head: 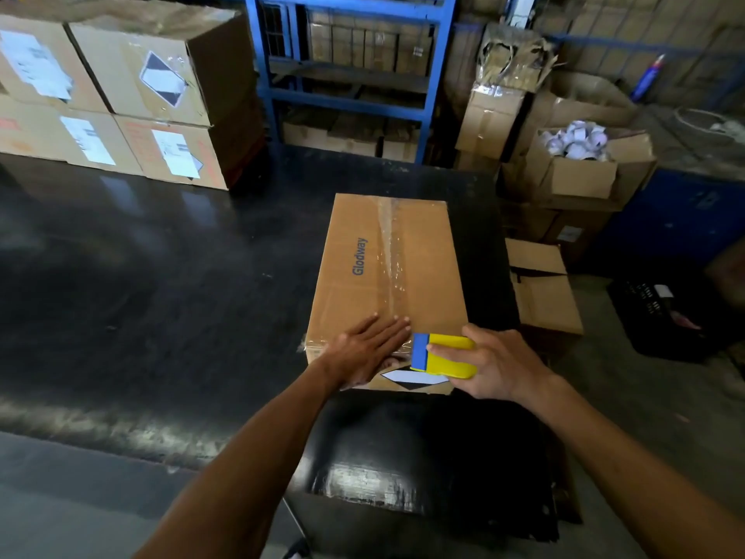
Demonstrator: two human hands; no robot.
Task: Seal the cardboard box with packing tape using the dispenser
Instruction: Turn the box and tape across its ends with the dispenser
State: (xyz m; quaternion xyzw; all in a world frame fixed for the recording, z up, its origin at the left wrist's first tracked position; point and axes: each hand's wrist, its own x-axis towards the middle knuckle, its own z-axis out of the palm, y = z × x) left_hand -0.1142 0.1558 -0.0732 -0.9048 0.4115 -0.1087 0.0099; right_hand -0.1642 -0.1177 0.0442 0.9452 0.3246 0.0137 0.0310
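Observation:
A closed brown cardboard box (423, 260) printed "Glodway" lies on the black table (161, 284). A strip of clear packing tape (389, 252) runs along its top seam from the far edge to the near edge. My left hand (365, 351) lies flat, fingers together, on the box's near top edge over the tape. My right hand (498, 365) grips a yellow and blue tape dispenser (443, 355) at the near end of the box, its blue end against the box's near edge beside my left fingertips.
Stacked cardboard boxes (133, 94) with labels stand at the table's far left. A blue metal shelf (350, 74) is behind the table. Open and stacked boxes (572, 171) and a black crate (661, 316) sit on the floor at right.

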